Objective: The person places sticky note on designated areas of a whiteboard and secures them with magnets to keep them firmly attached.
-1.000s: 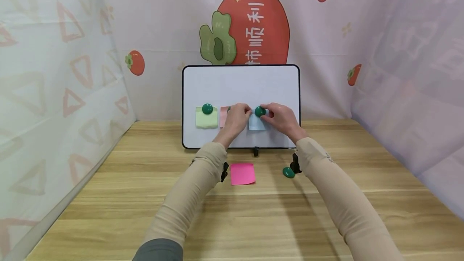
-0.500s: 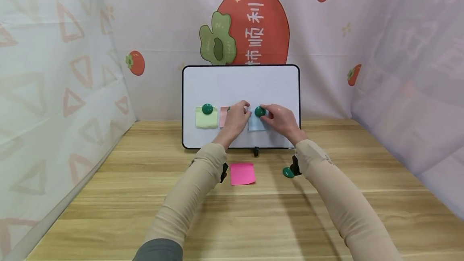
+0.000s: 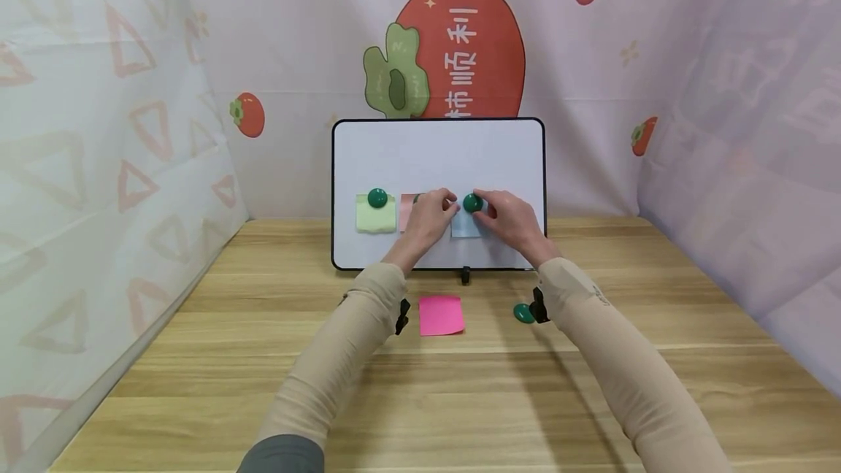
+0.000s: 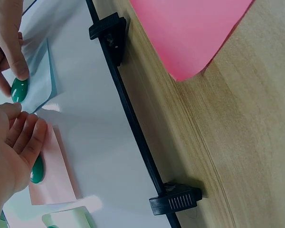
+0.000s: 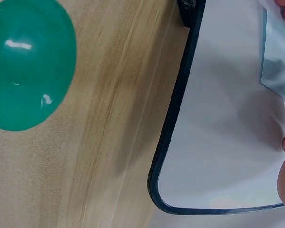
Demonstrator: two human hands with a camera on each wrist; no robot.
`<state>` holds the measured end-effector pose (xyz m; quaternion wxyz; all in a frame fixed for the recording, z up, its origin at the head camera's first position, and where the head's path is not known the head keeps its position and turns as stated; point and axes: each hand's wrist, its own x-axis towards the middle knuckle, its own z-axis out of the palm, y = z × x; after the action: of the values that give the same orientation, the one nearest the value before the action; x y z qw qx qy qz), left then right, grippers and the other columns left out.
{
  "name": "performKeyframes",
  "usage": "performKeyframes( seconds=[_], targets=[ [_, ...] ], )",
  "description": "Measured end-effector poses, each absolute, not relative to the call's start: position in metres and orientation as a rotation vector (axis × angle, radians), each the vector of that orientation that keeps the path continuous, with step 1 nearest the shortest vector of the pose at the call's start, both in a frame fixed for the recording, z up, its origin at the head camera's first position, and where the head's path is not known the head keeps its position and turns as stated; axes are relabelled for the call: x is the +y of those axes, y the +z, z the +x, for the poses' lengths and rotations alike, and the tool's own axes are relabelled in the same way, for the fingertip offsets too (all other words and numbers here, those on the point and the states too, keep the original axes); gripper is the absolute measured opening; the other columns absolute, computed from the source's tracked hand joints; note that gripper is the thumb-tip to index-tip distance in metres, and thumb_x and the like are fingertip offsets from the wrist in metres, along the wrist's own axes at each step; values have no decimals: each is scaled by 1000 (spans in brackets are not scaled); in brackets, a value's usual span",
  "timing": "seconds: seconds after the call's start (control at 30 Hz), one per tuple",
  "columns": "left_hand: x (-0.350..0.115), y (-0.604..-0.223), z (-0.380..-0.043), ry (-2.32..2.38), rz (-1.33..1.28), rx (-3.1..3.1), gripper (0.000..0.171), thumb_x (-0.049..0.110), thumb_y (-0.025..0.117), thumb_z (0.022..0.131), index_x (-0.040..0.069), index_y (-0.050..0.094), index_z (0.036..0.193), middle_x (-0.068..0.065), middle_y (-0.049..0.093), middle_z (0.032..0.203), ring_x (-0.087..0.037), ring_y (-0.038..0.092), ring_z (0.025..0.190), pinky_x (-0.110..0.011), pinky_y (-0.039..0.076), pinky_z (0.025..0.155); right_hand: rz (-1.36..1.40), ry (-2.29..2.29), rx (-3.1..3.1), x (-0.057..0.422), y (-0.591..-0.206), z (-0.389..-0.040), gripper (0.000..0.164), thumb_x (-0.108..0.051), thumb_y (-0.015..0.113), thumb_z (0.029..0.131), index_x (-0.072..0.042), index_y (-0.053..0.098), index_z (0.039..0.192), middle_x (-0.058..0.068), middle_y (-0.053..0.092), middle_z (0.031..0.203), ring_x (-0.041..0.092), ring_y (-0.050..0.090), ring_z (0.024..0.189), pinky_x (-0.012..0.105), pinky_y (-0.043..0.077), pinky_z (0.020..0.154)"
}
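My right hand pinches a round green magnet between thumb and fingers, over the upper part of a light blue sticky note on the whiteboard. Just left of that note is my left hand, palm turned up in the left wrist view, its loosely bent fingertips close to the note's edge and holding nothing visible. Behind it, a pale pink sticky note hangs under another green magnet, both partly hidden. Farther left, a pale green sticky note has its own green magnet.
On the wooden table before the board lie a bright pink sticky note and a loose green magnet. Black clips support the board's lower edge. Printed fabric hangs behind and at both sides.
My left thumb and fingers have parted slightly beside the blue note. The right hand stays on the magnet, almost unmoved.
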<state>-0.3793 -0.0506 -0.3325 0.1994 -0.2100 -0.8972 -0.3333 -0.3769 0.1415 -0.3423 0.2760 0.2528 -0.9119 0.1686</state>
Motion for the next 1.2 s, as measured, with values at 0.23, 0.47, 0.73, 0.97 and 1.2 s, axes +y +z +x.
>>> performKeyframes(
  seconds=[0.23, 0.47, 0.73, 0.97, 1.2],
  targets=[
    [-56, -337, -377, -977, -679, -2490, 22, 20, 63, 99, 6, 70, 114, -10, 73, 95, -20, 67, 86, -33, 54, 78, 729, 464, -2401, 142, -345, -372, 45, -20, 71, 93, -8, 60, 136, 4, 59, 77, 17, 50, 69, 29, 42, 61],
    [-62, -339, -371, -1056, -721, -2494, 21, 21, 64, 98, 6, 71, 112, -10, 72, 94, -21, 66, 89, -33, 54, 79, 746, 476, -2411, 146, -346, -366, 45, -23, 70, 94, -8, 61, 135, 4, 59, 76, 17, 49, 69, 28, 41, 59],
    [-73, -342, -364, -1196, -707, -2531, 24, 23, 65, 97, 7, 71, 113, -9, 72, 96, -19, 67, 83, -28, 52, 71, 744, 461, -2507, 155, -350, -356, 46, -27, 69, 95, -7, 60, 135, 3, 58, 78, 16, 50, 72, 28, 42, 61],
    [-83, -347, -355, -1434, -689, -2539, 24, 24, 66, 96, 8, 71, 113, -9, 71, 94, -15, 64, 75, -24, 52, 66, 760, 482, -2576, 159, -354, -348, 46, -29, 70, 94, -10, 61, 135, 2, 57, 78, 16, 50, 72, 28, 43, 63],
    [-94, -353, -344, -1513, -712, -2565, 27, 26, 66, 97, 7, 71, 115, -12, 70, 98, -17, 62, 81, -25, 54, 69, 808, 480, -2624, 164, -357, -338, 47, -29, 72, 92, -9, 63, 134, 1, 57, 76, 15, 49, 72, 27, 43, 64]
  ],
)
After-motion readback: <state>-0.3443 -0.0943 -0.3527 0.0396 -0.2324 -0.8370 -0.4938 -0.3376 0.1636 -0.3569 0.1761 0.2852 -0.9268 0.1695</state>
